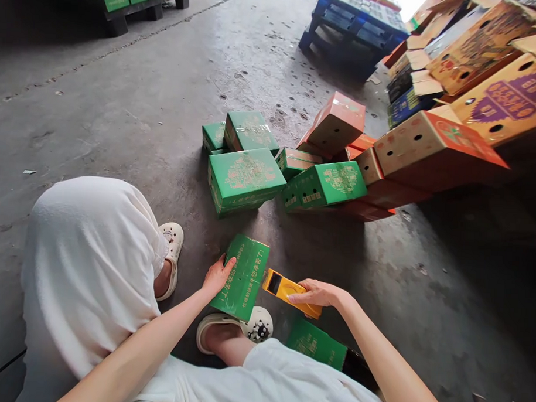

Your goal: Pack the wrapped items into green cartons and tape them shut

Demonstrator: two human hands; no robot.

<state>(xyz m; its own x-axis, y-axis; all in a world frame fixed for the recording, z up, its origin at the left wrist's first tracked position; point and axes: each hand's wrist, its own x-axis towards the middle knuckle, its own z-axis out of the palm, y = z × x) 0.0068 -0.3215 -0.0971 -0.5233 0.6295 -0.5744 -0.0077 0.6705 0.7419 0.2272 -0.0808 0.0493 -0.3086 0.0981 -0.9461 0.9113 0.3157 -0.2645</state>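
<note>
In the head view my left hand (218, 276) grips the left edge of a green carton (243, 282) with printed characters, its thumb and fingers over the face. The carton is tilted in front of my foot, and its underside is hidden. My right hand (313, 292) is closed round a yellow handheld device (289, 291) with a dark window at its far end. That end is close to the carton's right edge; whether they touch I cannot tell. Below my right hand lies another green carton (316, 343), partly covered by my clothing.
Several green boxes (246, 175) and red and orange boxes (428, 145) are heaped ahead and to the right. Further right lean large printed cartons (504, 106). Blue pallets (353, 28) stand at the back; a dark pallet (145, 8) bears green boxes at the upper left.
</note>
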